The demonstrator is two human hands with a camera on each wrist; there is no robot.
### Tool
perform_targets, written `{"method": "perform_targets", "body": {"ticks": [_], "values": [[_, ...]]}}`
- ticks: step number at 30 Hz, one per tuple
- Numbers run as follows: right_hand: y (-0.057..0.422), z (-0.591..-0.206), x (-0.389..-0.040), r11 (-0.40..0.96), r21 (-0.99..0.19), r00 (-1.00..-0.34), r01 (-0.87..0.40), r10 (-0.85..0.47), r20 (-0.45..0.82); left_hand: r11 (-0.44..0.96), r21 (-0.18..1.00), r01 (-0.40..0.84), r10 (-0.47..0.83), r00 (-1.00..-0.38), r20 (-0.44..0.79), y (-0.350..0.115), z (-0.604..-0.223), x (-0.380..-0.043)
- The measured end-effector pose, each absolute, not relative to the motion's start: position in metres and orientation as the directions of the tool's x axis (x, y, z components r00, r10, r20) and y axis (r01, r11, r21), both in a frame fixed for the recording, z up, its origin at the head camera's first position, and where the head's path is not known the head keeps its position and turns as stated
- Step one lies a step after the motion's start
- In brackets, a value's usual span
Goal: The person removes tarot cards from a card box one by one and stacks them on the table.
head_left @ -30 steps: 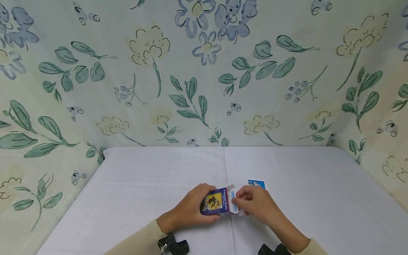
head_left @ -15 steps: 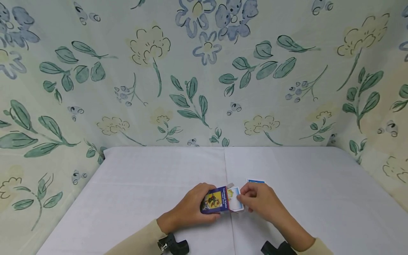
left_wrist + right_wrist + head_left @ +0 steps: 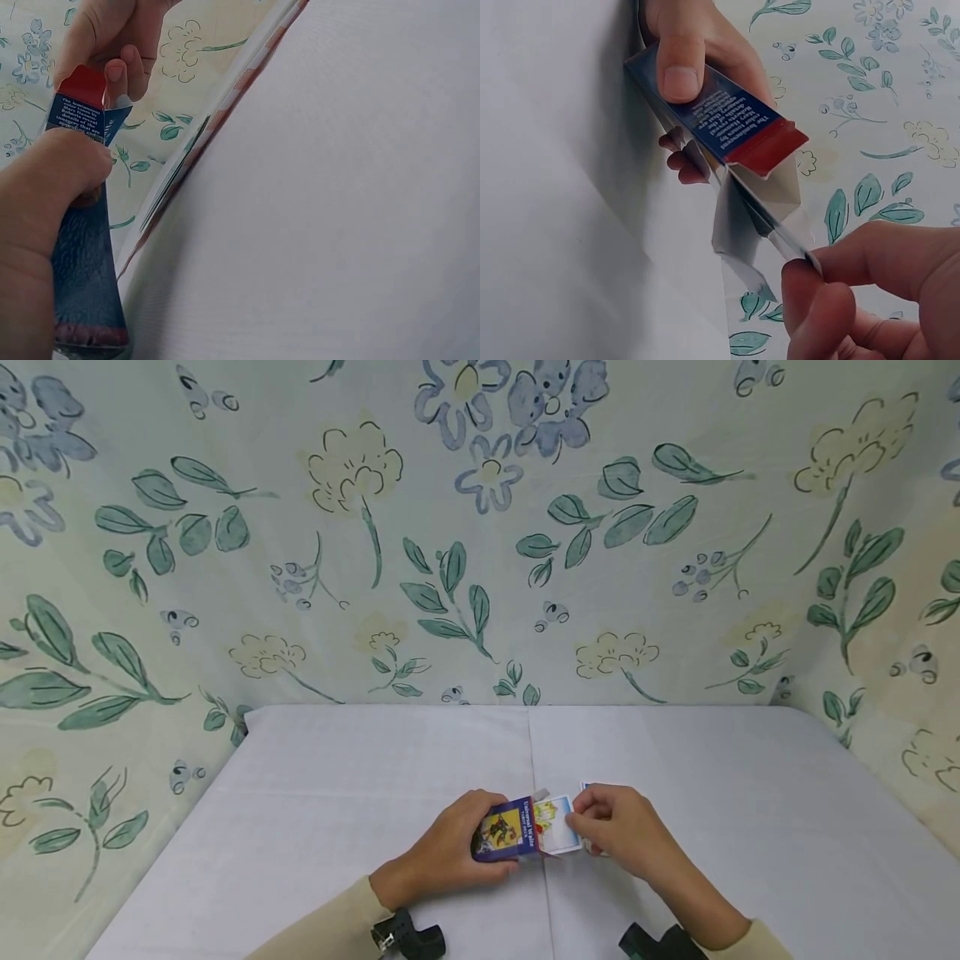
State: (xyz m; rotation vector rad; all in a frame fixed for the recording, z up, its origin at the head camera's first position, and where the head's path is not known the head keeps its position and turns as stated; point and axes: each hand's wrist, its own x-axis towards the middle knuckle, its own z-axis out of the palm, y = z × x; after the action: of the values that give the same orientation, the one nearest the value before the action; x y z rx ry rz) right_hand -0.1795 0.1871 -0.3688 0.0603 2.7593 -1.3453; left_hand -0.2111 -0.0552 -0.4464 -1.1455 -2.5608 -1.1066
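Note:
My left hand (image 3: pixel 450 847) grips a dark blue tarot card box (image 3: pixel 499 832), printed "Universal Waite", a little above the white table. Its thumb presses the box's narrow side in the left wrist view. The box mouth faces right, with a red flap (image 3: pixel 769 148) standing open. A tarot card (image 3: pixel 552 827) sticks partly out of that mouth; whether it is one card or several I cannot tell. My right hand (image 3: pixel 626 831) pinches the card's outer edge between thumb and fingers. In the right wrist view the box interior looks largely hollow beside the card.
Behind my right hand lies another card or small stack (image 3: pixel 585 786), mostly hidden, with just a blue and white corner showing. A white cloth (image 3: pixel 337 777) with a crease down its middle covers the table. Floral fabric (image 3: pixel 480 568) hangs at the back and sides.
My right hand has moved right, drawing the card farther out of the box. My left hand and the box have hardly moved. The card on the table is now more covered by my right hand.

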Motion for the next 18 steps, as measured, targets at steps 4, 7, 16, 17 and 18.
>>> {"method": "perform_targets", "body": {"ticks": [4,7,16,17,18], "values": [[0.189,-0.3677,-0.1799,0.61,-0.79,-0.997,0.06,0.006,-0.071,0.442,0.563,0.698,0.597,-0.697,0.396,-0.0559,-0.4463,-0.2111],[0.1897,-0.367,-0.1801,0.615,-0.787,-0.998,0.053,0.007,-0.062,0.438,0.559,0.704,0.598,-0.693,0.403,-0.056,-0.4464,-0.211],[0.1914,-0.3638,-0.1797,0.617,-0.785,-0.998,0.052,0.009,-0.059,0.445,0.573,0.688,0.593,-0.706,0.387,-0.0561,-0.4461,-0.2109],[0.1916,-0.3635,-0.1798,0.617,-0.785,-0.998,0.051,0.008,-0.058,0.446,0.575,0.686,0.593,-0.708,0.385,-0.0561,-0.446,-0.2108],[0.1919,-0.3633,-0.1799,0.617,-0.785,-0.998,0.049,0.008,-0.056,0.446,0.576,0.685,0.592,-0.709,0.383,-0.0561,-0.4457,-0.2107]]}}
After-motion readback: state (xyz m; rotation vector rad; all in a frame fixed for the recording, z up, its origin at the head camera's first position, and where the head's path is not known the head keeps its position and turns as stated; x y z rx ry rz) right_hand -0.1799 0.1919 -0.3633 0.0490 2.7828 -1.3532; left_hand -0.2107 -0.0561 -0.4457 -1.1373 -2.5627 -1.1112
